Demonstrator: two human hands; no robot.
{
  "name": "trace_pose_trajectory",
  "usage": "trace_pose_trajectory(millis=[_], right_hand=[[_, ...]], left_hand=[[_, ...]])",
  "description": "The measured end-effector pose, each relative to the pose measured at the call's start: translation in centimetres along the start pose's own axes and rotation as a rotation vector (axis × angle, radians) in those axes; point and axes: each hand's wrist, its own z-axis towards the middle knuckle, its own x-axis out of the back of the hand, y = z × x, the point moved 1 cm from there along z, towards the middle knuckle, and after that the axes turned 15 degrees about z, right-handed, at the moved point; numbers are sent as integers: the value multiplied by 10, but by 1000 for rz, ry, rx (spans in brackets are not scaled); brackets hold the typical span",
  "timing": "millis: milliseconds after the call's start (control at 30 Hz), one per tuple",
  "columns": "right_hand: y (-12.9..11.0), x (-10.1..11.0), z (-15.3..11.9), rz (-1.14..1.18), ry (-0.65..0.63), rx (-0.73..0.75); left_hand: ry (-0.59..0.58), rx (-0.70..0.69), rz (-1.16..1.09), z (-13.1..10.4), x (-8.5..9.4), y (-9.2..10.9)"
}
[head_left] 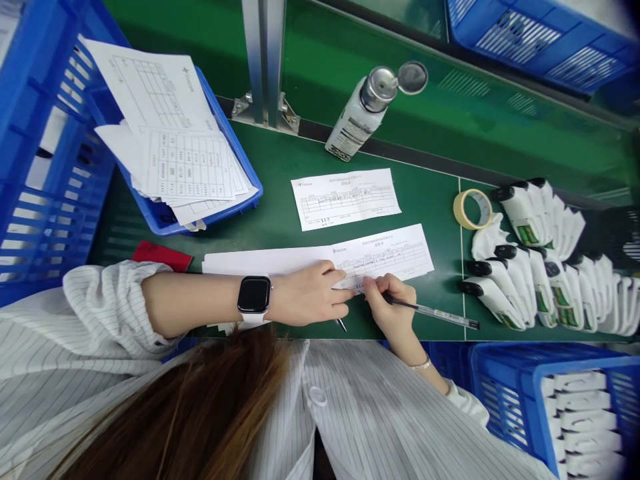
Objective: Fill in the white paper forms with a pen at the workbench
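My right hand [393, 305] pinches a clear-barrelled pen [435, 313], its tip down at the lower edge of a printed form [385, 257]. Across the left part of that form lies my left hand [313, 293], its fingers apart and pressing on the paper, a dark watch on the wrist. The form rests on a stack of white sheets [240, 261]. A second filled-in form [347, 199] lies flat just beyond. Beneath my left fingers, the metal tip of another pen [341, 325] pokes out.
A blue tray [233, 150] of papers stands at the left beside a tall blue crate [30, 133]. A white bottle [356, 119] with an open metal lid stands at the back. Rightward are a tape roll [473, 209], rows of white devices [520, 287] and a blue crate [510, 400].
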Motion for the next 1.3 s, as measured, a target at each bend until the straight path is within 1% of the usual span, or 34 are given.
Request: trace_pose_trajectory(millis=[233,400,567,667,833,1000,1200,1300], right_hand=[[3,-1,-1,-52,-7,53],[6,0,-2,-42,-26,51],[6,1,-2,-54,-2,71],[5,1,-1,-64,-10,83],[6,1,-1,-43,12,65],[8,2,-2,-56,0,86],[10,4,-2,-20,16,33],[8,3,-1,-41,37,36]], left_hand=[[-27,-15,10,0,0,-1],[-42,-20,6,0,-1,0],[-51,-22,-8,0,-1,0],[-53,-20,-13,0,-2,0],[-40,-16,-4,0,-2,0],[-42,-26,2,0,-1,-1],[-58,-27,-4,1,0,-1],[-60,-28,-5,1,-1,-1]])
